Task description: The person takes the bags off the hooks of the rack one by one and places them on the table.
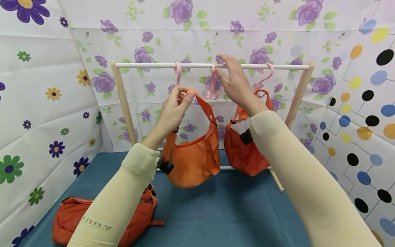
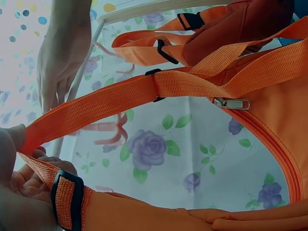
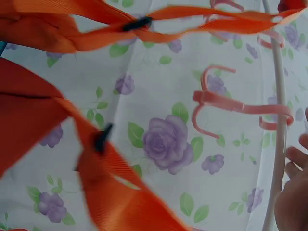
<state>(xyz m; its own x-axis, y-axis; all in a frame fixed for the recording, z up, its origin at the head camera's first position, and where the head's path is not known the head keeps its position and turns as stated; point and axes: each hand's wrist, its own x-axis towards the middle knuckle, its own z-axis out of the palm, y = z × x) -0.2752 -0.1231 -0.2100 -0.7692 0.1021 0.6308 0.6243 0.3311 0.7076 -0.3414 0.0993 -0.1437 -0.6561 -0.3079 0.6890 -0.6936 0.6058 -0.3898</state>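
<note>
My left hand (image 1: 172,109) pinches the shoulder strap (image 2: 96,108) of an orange bag (image 1: 188,168) at its top. The bag hangs from that hand in front of the rack, its zipper (image 2: 233,103) facing up. My right hand (image 1: 236,80) is up at the white rail (image 1: 148,65), fingers loosely bent. Beside its thumb a pink hook (image 3: 221,101) with several prongs hangs from the rail, no bag on it. In the right wrist view the fingers (image 3: 296,159) lie just past the rail, apart from the hook.
A red-orange bag (image 1: 243,151) hangs on another pink hook (image 1: 266,77) at the right. A further pink hook (image 1: 178,70) is on the rail behind my left hand. Another red-orange bag (image 1: 71,216) lies on the blue tabletop (image 1: 216,212) at the left. Wooden posts (image 1: 121,99) support the rail.
</note>
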